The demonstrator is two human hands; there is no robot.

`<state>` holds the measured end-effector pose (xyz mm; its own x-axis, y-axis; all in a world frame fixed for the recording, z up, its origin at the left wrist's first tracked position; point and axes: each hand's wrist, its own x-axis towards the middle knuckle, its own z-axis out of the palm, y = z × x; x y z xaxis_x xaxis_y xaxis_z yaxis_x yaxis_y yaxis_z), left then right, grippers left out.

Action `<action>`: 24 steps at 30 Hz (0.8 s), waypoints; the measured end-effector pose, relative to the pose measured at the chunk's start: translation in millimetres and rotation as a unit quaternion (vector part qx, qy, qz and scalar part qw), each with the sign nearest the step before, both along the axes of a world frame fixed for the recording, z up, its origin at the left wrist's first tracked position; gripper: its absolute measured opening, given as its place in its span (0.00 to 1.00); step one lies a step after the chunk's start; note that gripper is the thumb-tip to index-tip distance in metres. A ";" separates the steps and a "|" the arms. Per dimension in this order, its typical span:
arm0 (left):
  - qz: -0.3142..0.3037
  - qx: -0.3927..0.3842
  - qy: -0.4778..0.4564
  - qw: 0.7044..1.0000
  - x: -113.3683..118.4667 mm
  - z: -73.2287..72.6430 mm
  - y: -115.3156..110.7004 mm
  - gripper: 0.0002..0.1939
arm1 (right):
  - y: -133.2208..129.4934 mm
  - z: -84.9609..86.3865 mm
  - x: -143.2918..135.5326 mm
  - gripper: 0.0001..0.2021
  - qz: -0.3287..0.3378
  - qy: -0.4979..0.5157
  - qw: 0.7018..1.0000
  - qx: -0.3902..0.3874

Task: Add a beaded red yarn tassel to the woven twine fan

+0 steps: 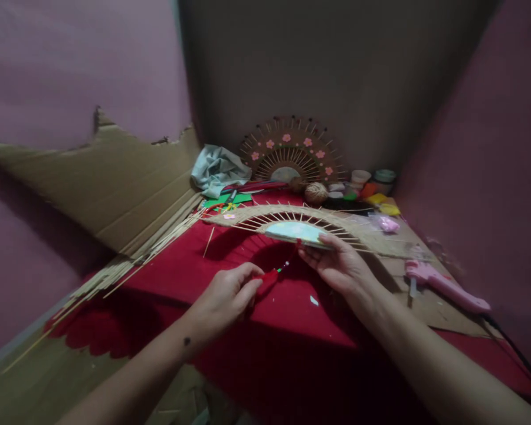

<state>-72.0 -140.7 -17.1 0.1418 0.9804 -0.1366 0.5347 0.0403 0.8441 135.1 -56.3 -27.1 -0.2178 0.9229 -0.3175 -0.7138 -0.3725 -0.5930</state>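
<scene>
A wide fan-shaped piece of burlap and thin sticks [336, 221] is held above the red cloth by my right hand [336, 264], whose fingers grip its pale blue half-round base [295, 231]. From that base a thin red cord with small beads [287, 264] runs down toward the left. My left hand [236, 289] pinches the red tassel [268, 282] at the cord's lower end, between thumb and fingers. One pink flower [229, 216] shows at the fan's left end.
A finished-looking fan with pink flowers [286, 138] stands at the back wall. Bamboo sticks [128, 265] line the left edge. A pink glue gun [446, 286] lies at right. Twine [315, 193], crumpled cloth [219, 169] and cups [384, 179] sit behind the held fan.
</scene>
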 end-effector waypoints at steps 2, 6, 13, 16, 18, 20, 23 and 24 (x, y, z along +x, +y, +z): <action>-0.007 0.067 0.108 0.992 -1.2 1.2 4.8 0.14 | 7.4 1.9 -1.4 0.12 0.009 -0.009 1.000 -0.026; -0.037 0.101 0.207 0.972 -2.5 -1.6 12.0 0.15 | 2.8 3.5 7.1 0.08 -0.026 -0.023 0.998 -0.049; -0.045 0.111 0.200 0.972 -11.4 -8.0 12.5 0.14 | -69.8 -1.1 23.0 0.13 0.079 -0.297 0.947 0.094; -0.053 0.089 0.160 0.982 -14.4 -4.9 11.3 0.14 | -73.0 5.8 6.5 0.10 0.086 -0.475 0.825 0.294; -0.052 0.083 0.130 0.987 -14.8 -3.2 9.9 0.14 | -60.9 10.0 -11.3 0.16 0.145 -0.498 0.768 0.375; -0.047 0.086 0.115 0.989 -15.0 -2.3 7.1 0.16 | -45.3 10.8 -29.1 0.24 0.182 -0.506 0.720 0.439; -0.066 0.073 0.102 0.990 -19.8 1.1 2.4 0.17 | -28.9 6.2 -48.2 0.25 0.241 -0.528 0.652 0.488; -0.081 0.068 0.097 0.990 -23.9 4.0 2.8 0.18 | -26.2 3.9 -51.9 0.23 0.249 -0.539 0.638 0.491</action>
